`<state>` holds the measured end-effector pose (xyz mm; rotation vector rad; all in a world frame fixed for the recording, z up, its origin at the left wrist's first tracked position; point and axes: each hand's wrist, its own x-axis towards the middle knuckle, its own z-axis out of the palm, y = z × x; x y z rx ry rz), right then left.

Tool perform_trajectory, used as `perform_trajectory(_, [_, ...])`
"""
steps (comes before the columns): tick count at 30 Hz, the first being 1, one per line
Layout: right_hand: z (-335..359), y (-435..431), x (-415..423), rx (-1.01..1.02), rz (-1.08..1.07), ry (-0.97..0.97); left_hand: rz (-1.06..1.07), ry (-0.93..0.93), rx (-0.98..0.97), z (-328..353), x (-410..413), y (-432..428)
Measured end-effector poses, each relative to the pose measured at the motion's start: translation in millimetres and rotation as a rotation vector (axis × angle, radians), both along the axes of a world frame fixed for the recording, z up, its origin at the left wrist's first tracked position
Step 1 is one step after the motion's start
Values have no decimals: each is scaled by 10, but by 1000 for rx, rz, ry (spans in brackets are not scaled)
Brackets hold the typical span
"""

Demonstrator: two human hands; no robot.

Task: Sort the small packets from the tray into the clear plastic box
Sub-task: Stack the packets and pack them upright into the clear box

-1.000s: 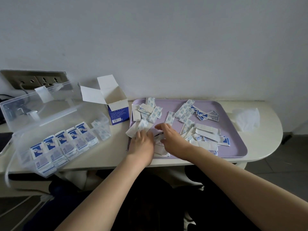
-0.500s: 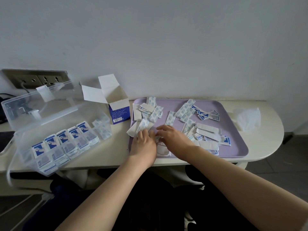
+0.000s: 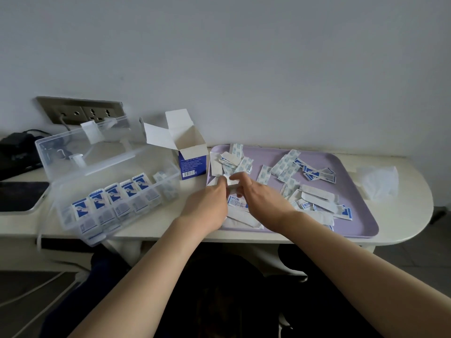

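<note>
A lilac tray [image 3: 361, 215] on the white table holds several small white and blue packets [image 3: 288, 164], scattered. My left hand [image 3: 207, 206] and my right hand [image 3: 261, 201] meet over the tray's left part, lifted a little above it. Both pinch a small stack of white packets [image 3: 230, 182] between their fingertips. To the left stands the clear plastic box [image 3: 156, 189] with its lid up. A row of blue-and-white packets [image 3: 114, 193] stands on edge inside it, with paler packets at the row's right end.
An open blue-and-white carton [image 3: 192, 164] stands between box and tray. A crumpled clear wrapper [image 3: 375, 181] lies right of the tray. A wall socket strip [image 3: 83, 113] with a cable sits behind the box. A dark device [image 3: 19, 196] lies at the far left.
Both hands have risen off the tray's left front area and moved slightly back, bringing a few white packets up between the fingertips.
</note>
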<state>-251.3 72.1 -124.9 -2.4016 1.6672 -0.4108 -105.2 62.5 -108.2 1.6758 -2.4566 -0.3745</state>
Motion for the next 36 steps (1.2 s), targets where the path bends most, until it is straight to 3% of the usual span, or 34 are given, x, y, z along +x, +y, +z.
perform_trajectory(4, [43,13,56,-61,18,-64,-5,22,-38,91,157,-21])
perform_trajectory(8, [128,91,141,-164,89,-205,-10,180,78,168,385,-87])
perform_trajectory(13, [128,45,202,-434,305,-5,-58,222,241,292,706,-105])
perform_trajectory(18, [224,7,359,-645,327,-2,-57,277,328,332,932,-20])
perform_trajectory(22, [369,-22,512,-639,436,-23,-11,354,282,400,1134,23])
perform_trajectory(27, [623,-43,718,-641,537,-8,117,499,77,429,1317,57])
perform_trajectory(31, [760,-175,885,-647,444,-57,210,203,-112,363,1501,57])
perform_trajectory(34, [791,-309,1029,-606,373,-60,153,-41,-79,283,1600,76])
perform_trajectory(36, [777,-394,1140,-554,348,-42,122,-107,-78,236,1641,80])
